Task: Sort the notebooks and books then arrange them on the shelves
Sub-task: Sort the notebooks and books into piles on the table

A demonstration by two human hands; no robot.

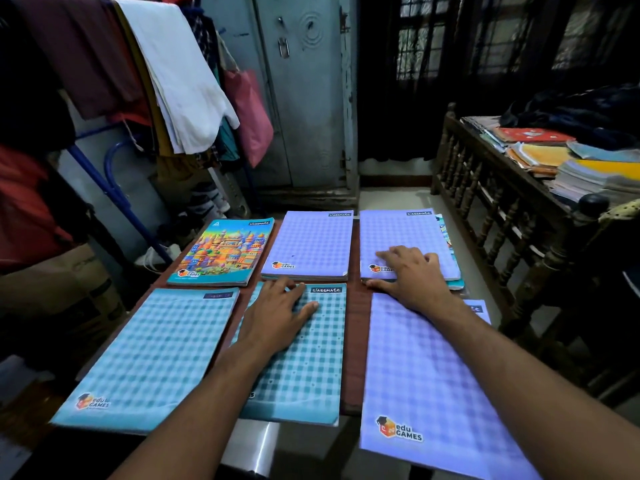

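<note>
Nearest me lies a purple notebook (426, 375); my left hand (277, 313) rests flat on a teal notebook (304, 355); my right hand (412, 275), fingers spread, presses the far purple stack (398, 233); sorting seems underway; next, gathering like covers together.

This is a lived-in room of a home, likely a bedroom. Clothes (145, 64) hang thick over a blue metal rack (114, 188) on the left, with a pink bag (251, 116) beside them. A grey steel cupboard (304, 98) with a lock stands at the back, next to dark barred windows (485, 32). A carved wooden bed rail (485, 188) holds heaped books (554, 157) and bedding, and school notebooks (308, 244) cover the small tabletop (356, 341).
</note>
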